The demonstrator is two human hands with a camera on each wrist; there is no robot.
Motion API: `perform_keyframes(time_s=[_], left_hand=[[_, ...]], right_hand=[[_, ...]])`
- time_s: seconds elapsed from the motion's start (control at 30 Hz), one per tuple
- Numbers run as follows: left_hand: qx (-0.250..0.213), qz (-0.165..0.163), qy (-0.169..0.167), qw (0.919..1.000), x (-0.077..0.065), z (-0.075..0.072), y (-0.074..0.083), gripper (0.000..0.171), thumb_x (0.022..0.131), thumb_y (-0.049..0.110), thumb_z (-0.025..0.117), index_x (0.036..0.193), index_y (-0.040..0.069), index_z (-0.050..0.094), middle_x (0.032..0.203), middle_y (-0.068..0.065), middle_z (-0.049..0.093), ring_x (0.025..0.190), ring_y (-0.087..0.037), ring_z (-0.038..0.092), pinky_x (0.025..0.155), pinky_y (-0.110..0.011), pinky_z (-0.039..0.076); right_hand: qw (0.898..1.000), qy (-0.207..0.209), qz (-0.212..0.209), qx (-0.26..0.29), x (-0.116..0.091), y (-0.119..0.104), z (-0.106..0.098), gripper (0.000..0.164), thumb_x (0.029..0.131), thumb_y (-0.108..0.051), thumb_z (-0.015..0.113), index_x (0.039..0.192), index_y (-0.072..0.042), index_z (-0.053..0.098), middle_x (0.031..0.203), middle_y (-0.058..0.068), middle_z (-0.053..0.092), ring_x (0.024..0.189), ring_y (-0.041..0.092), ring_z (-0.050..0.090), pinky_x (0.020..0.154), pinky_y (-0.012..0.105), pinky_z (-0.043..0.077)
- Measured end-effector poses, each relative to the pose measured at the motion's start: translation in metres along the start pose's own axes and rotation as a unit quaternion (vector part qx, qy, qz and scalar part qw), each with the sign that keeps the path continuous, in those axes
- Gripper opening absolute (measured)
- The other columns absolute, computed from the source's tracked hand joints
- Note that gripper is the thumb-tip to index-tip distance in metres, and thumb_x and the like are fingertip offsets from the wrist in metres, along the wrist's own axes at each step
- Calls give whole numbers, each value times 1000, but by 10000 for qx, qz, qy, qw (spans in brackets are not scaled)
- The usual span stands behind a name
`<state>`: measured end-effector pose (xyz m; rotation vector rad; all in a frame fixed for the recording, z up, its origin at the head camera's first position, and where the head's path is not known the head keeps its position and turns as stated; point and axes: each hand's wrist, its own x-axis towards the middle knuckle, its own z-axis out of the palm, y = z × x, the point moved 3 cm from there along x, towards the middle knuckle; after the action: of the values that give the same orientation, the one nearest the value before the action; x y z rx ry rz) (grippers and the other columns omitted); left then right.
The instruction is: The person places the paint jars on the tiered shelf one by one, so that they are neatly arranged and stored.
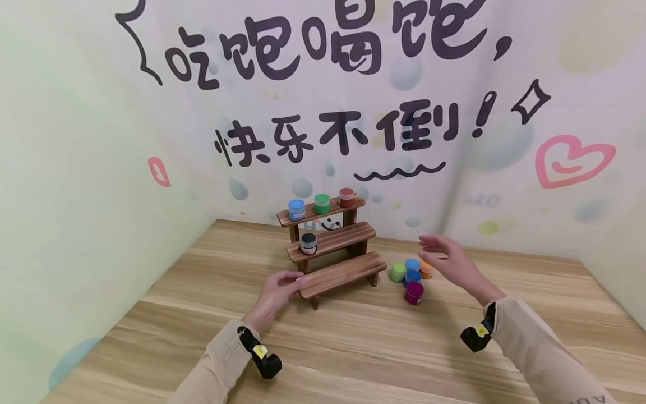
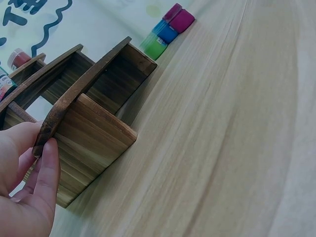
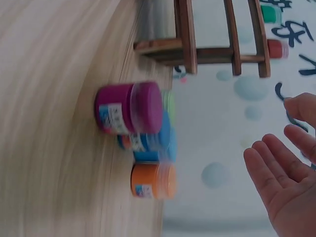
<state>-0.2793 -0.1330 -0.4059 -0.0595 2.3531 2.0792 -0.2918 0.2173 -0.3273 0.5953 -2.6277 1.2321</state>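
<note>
A three-tier wooden shelf stands on the table. My left hand pinches the left end of its lowest step, thumb on top and fingers beneath in the left wrist view. On the top step sit a light blue paint jar, a green paint jar and a red paint jar. A black paint jar is at the left of the middle step. My right hand, holding nothing, hovers over a cluster with a magenta paint jar and an orange paint jar.
Also in the cluster, right of the shelf, are a lime green paint jar, a dark blue paint jar and a lighter blue paint jar. A printed cloth backdrop rises behind the wooden table.
</note>
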Motion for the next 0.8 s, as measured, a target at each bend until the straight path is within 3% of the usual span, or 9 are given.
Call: perform_keyframes(time_s=[0.4, 0.8], left_hand=[[-11, -12, 11, 10000, 1, 0, 2, 26, 81, 7, 64, 103, -4, 60, 105, -15, 54, 84, -18, 56, 74, -31, 51], [81, 37, 73, 9999, 1, 0, 0, 25, 81, 7, 64, 102, -5, 60, 105, -16, 55, 83, -18, 56, 73, -31, 51]], right_hand=[[9976, 129, 645, -223, 1, 52, -5, 44, 87, -16, 57, 121, 9, 44, 114, 30, 50, 103, 42, 49, 82, 49, 45], [9915, -466, 1031, 643, 3, 82, 14, 52, 87, -11, 56, 126, 14, 33, 125, 35, 37, 108, 46, 43, 87, 47, 42]])
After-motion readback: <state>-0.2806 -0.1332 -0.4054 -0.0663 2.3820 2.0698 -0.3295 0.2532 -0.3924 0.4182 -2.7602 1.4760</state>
